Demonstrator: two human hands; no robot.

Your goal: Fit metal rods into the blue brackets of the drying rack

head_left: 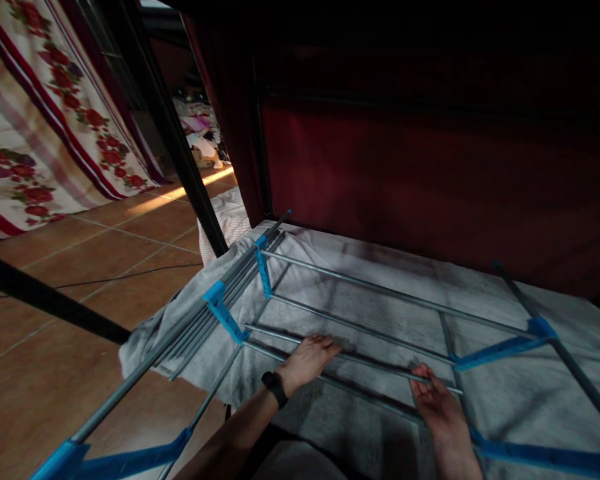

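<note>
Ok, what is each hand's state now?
Left hand: over a thin grey metal rod; grip unclear.
Right hand: closed, holding that rod near one end.

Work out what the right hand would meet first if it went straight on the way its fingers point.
Beyond the rod at its fingers, the right hand would probably meet the next metal rod, running between two blue brackets, though depth is unclear.

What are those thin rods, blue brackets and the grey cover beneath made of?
Rods: probably metal tube, satin grey, with dull highlights along them.
Blue brackets: likely moulded plastic, given their even colour.
Grey cover: matte fabric, wrinkled; its fibre I can't tell.
</note>
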